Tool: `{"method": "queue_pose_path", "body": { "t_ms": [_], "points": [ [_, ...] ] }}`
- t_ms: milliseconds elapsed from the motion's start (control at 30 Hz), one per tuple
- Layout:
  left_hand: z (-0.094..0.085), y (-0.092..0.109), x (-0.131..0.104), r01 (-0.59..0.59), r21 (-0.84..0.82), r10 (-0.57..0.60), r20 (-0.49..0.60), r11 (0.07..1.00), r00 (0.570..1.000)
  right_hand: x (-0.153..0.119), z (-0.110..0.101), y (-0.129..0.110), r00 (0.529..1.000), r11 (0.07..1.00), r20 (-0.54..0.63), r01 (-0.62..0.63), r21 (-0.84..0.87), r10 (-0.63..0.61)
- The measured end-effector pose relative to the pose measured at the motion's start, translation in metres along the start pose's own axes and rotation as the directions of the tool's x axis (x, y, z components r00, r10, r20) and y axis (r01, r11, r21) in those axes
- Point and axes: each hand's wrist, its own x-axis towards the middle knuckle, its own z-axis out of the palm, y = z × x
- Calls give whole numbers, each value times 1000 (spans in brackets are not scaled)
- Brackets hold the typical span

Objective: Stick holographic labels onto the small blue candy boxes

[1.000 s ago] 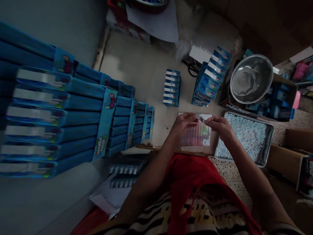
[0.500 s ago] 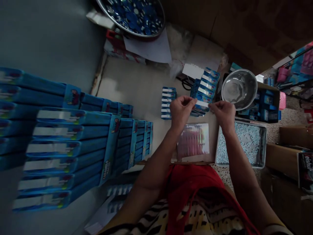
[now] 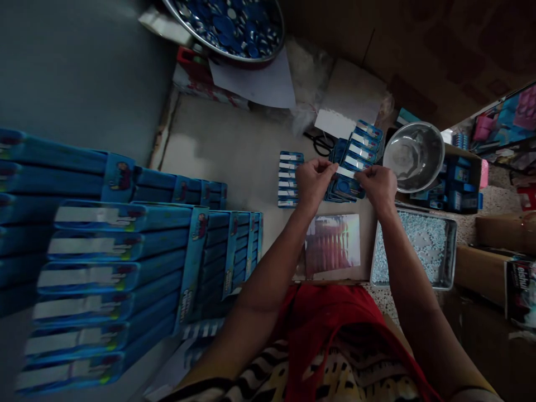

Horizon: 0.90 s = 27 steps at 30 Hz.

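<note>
A short white strip (image 3: 345, 172) spans the gap between my two hands. The fingertips of my left hand (image 3: 313, 181) pinch its left end, and the thumb and fingers of my right hand (image 3: 378, 183) close on its right end. Just under the strip is a blue card-like pack (image 3: 350, 188), partly covered by my fingers. A fanned pile of similar blue packs (image 3: 362, 151), each with a white strip across it, lies right behind. To the left of my left hand stands a small row of blue packs (image 3: 290, 177) with white strips.
Tall stacks of blue boxes (image 3: 163, 240) fill the left. A shiny pink-toned sheet (image 3: 333, 244) lies near the front edge. At right are a metal bowl (image 3: 414, 156) and a tray of pale blue beads (image 3: 450, 257). Scissors (image 3: 323, 145) and a pan of blue pieces (image 3: 278, 42) lie behind.
My right hand has moved slightly left, closer to my left hand. The white strip now sits a little higher, with more of the blue pack showing below it. The view has shifted slightly.
</note>
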Motion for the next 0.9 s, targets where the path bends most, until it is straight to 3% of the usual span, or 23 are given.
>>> {"method": "queue_pose_path", "body": {
  "t_ms": [133, 233, 267, 333, 400, 467, 533, 633, 767, 900],
  "points": [
    [9, -18, 7, 115, -81, -115, 5, 990, 993, 6, 7, 9, 999, 999, -29, -33, 27, 34],
    [14, -33, 7, 346, -149, -352, -10, 926, 936, 4, 5, 17, 998, 980, -48, -37, 194, 48],
    [13, -35, 4, 376, -151, -387, -52, 914, 921, 1, 2, 18, 998, 956, -42, -29, 293, 43],
    [8, -32, -9, 290, -126, -309, -177, 949, 934, -8, -10, 18, 1000, 860, -13, -12, 509, 22],
    [1, -19, -32, 93, -74, -109, -264, 993, 958, -17, -24, 14, 999, 737, 46, -24, 676, -10],
    [-5, 2, -59, -20, -74, 5, -196, 997, 981, -24, -35, 8, 993, 645, 113, -58, 762, -44],
    [-7, 23, -82, 27, -161, -28, -2, 987, 1000, -30, -41, 2, 984, 590, 159, -84, 803, -76],
    [-2, 42, -98, 173, -296, -108, 225, 939, 968, -36, -40, -4, 975, 553, 183, -86, 829, -123],
    [5, 39, -91, 172, -352, -100, 213, 920, 972, -42, -35, -7, 957, 536, 238, -115, 836, -166],
    [-8, 31, -84, 133, -287, -97, 134, 949, 986, -49, -33, 3, 951, 489, 271, -166, 856, -152]
  ]
}}
